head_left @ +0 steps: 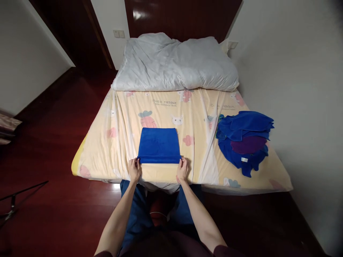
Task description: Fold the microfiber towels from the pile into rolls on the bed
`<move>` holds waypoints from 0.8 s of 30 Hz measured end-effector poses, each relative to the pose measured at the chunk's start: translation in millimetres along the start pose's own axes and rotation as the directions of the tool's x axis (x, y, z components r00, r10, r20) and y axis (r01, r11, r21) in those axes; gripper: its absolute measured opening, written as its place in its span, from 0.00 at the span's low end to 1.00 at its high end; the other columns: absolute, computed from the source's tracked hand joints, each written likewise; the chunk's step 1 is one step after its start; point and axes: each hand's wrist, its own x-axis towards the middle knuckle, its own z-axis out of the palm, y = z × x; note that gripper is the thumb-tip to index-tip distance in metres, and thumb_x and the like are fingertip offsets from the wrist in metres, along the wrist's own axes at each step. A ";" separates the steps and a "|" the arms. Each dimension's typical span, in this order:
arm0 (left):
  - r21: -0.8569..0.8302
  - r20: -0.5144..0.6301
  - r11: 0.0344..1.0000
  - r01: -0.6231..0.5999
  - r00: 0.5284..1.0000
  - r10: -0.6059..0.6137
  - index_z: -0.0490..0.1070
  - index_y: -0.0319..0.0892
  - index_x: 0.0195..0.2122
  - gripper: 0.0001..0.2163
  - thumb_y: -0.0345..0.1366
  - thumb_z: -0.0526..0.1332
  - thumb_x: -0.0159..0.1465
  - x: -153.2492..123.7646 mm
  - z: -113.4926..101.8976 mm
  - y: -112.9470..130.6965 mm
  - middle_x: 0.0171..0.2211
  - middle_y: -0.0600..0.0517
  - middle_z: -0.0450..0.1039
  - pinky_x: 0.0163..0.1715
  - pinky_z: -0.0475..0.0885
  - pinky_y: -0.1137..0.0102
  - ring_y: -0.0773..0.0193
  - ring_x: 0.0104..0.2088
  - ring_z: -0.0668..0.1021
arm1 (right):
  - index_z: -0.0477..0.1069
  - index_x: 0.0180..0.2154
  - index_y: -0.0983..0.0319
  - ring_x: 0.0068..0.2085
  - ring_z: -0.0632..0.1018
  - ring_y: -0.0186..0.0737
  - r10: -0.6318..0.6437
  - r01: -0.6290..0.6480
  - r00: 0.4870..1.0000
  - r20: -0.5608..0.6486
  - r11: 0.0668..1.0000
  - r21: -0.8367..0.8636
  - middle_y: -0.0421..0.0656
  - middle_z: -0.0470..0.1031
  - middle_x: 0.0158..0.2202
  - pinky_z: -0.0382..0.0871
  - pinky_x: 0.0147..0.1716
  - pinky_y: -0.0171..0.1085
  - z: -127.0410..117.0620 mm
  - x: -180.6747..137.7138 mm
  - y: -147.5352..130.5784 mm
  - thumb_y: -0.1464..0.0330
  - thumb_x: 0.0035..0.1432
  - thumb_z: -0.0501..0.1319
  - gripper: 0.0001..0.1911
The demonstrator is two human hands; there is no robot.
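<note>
A blue cloth (pixel 159 142) lies flat on the bed in front of me, its near edge turned over into a narrow band. At the band's left corner my left hand (pixel 134 169) pinches the fabric between thumb and fingers. My right hand (pixel 182 169) grips the right corner of the same band. Both hands rest low, close to the bed's front edge. To the right sits a loose pile of blue cloths (pixel 243 128), with a purple piece (pixel 248 144) among them and a small white label showing.
The bed has a yellow printed sheet (pixel 123 125) with some wrinkles. A thick white quilt (pixel 177 64) is bunched at the headboard (pixel 184 18). Walls stand at the right and left. A thin black stand (pixel 13 201) is on the dark red floor at lower left.
</note>
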 end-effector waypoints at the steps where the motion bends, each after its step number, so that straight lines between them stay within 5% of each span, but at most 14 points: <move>1: 0.014 0.007 1.000 -0.004 1.000 0.004 0.70 0.43 0.44 0.14 0.44 0.48 0.71 0.3 0.5 0.1 0.39 0.44 0.71 0.47 0.70 0.60 0.54 0.44 0.74 | 0.69 0.46 0.63 0.44 0.78 0.45 0.007 -0.007 1.000 0.000 1.000 -0.002 0.53 0.77 0.42 0.71 0.46 0.40 -0.6 0.0 -0.8 0.56 0.69 0.48 0.20; 9: -0.064 -0.097 0.997 -0.047 0.994 0.040 0.68 0.43 0.43 0.11 0.42 0.52 0.70 2.6 1.3 2.9 0.40 0.45 0.68 0.46 0.71 0.60 0.56 0.43 0.74 | 0.67 0.40 0.61 0.36 0.76 0.41 0.058 -0.056 0.998 -0.037 0.998 0.034 0.47 0.75 0.35 0.68 0.36 0.36 -1.4 1.3 -7.7 0.54 0.67 0.51 0.17; 14: -0.128 -0.106 0.987 -0.098 0.991 0.085 0.68 0.42 0.48 0.12 0.39 0.51 0.70 -6.2 -19.2 3.0 0.48 0.43 0.68 0.54 0.70 0.58 0.55 0.51 0.73 | 0.68 0.40 0.62 0.36 0.75 0.42 -0.003 0.017 0.993 -0.121 0.994 0.111 0.48 0.74 0.36 0.69 0.36 0.38 -14.3 -2.6 -9.5 0.57 0.66 0.52 0.15; 17: -0.084 0.019 0.962 -0.259 0.965 0.262 0.65 0.43 0.56 0.16 0.35 0.52 0.68 -13.8 -35.4 -2.5 0.58 0.43 0.65 0.61 0.65 0.57 0.55 0.60 0.68 | 0.71 0.43 0.62 0.44 0.75 0.45 -0.180 0.186 0.980 -0.081 0.979 0.079 0.51 0.75 0.42 0.69 0.45 0.42 -28.2 -10.7 -6.4 0.62 0.66 0.52 0.14; 20: -0.010 0.265 0.874 -0.487 0.841 0.472 0.61 0.43 0.63 0.23 0.30 0.52 0.66 -13.0 -41.9 -4.9 0.67 0.45 0.58 0.65 0.60 0.57 0.55 0.67 0.60 | 0.71 0.51 0.61 0.54 0.72 0.47 -0.378 0.379 0.920 0.109 0.925 0.008 0.51 0.74 0.52 0.65 0.54 0.46 -37.1 -16.3 -3.4 0.67 0.66 0.50 0.17; 22: 0.047 0.381 0.820 -0.571 0.769 0.514 0.59 0.41 0.65 0.27 0.27 0.51 0.63 -6.9 -38.5 -2.7 0.69 0.46 0.54 0.67 0.57 0.56 0.55 0.69 0.56 | 0.70 0.55 0.60 0.59 0.69 0.47 -0.427 0.458 0.865 0.263 0.886 -0.067 0.49 0.71 0.58 0.62 0.57 0.48 -37.8 -15.0 -4.5 0.69 0.65 0.49 0.20; 24: 0.121 0.438 0.796 -0.594 0.751 0.494 0.58 0.40 0.66 0.29 0.26 0.51 0.61 1.2 -31.2 1.2 0.70 0.46 0.53 0.67 0.55 0.55 0.54 0.70 0.55 | 0.69 0.58 0.59 0.62 0.67 0.48 -0.420 0.500 0.825 0.377 0.854 -0.142 0.47 0.68 0.62 0.59 0.59 0.49 -34.7 -9.2 -8.4 0.72 0.63 0.49 0.24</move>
